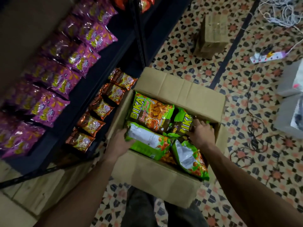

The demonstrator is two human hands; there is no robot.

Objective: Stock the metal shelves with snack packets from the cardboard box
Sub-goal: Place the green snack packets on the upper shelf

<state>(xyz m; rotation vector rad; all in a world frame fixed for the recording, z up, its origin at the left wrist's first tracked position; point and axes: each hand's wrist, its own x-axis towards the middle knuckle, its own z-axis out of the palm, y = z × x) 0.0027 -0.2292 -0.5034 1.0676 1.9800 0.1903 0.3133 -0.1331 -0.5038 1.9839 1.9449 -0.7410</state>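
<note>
Dark trouser legs stand at the bottom edge, cut off by the frame. Two bare forearms reach forward into an open cardboard box on the patterned tile floor.

The left hand grips the left end of a green snack packet, fingers curled over its edge. This packet lies back side up, white panel showing, its long axis running left to right across the near part of the box. The right hand reaches down at the box's right side, fingers laid against an upright green packet. Its fingertips are hidden, so whether it pinches anything cannot be told.

A third green packet lies back up and overhangs the near right corner. Farther in, a face-up green packet lies flat, its brand end toward the shelves.

Just left of the box stand black metal shelves. A row of orange-brown packets fills the lower level. Pink packets, blurred, line the level above. Red packets at the top are cut off.

Beyond the box sit a small cardboard carton, a power strip, a black cable and tangled white cord. A grey object at the right edge is hard to make out.
</note>
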